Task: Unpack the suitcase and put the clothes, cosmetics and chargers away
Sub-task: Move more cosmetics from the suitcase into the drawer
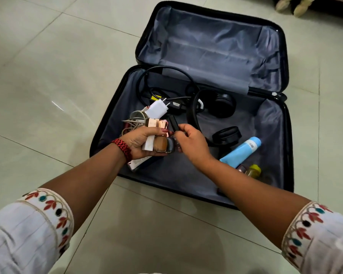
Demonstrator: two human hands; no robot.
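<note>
Gathering small items into one hand probably saves trips, which would explain the arrangement at the suitcase (115, 119), lying open on the tiled floor (48, 76). A coiled pale cable (134, 120) sits at the left of the near half; whether it is held cannot be told. The left grip (141, 141), palm up, is curled round a cosmetics bundle (158, 139) of rose-gold capped pieces, a tan bottle and a white box. These are stacked across the fingers so the thumb can clamp them. Just behind it lie black cables (147, 86) and a white charger (157, 109), not yet lifted. The right grip (192, 145) meets the left, its thumb and fingertips pinching the lower end of a black stick (173, 122), presumably to feed it into the bundle. Farther right, on the lining, rest headphones (220, 107), a blue tube (241, 150) and a small yellow bottle (254, 171). No clothes show in either half, and the far half shows lining only. The bundle looks near capacity, so further additions risk a slip.
</note>
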